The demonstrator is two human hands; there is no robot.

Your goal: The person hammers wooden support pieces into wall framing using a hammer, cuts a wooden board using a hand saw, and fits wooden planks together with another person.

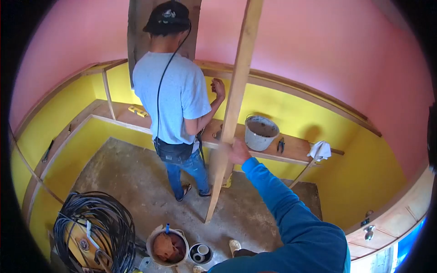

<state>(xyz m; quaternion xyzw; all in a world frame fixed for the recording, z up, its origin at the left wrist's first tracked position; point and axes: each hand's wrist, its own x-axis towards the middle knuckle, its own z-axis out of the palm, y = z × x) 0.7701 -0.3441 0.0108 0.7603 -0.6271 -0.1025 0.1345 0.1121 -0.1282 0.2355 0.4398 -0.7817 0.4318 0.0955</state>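
Observation:
In the head view, my right hand (238, 153), at the end of a long blue sleeve, is against a wooden post (241, 63) that slants from the top of the view down to the floor. Its fingers look closed on something pale and blurred by motion that lies across the post; what it is I cannot make out. Just behind the hand, a grey bucket (259, 136) stands on a wooden shelf (293, 148), with a pair of pliers (281, 145) beside it. My left hand is out of view.
A co-worker (170, 100) stands left of the post, facing the wall. Coiled black cable (98, 218), a bucket with reddish-brown contents (168, 248) and a small dark container (200, 253) are on the floor. A yellow level (138, 111) and white cloth (320, 150) rest along the shelf.

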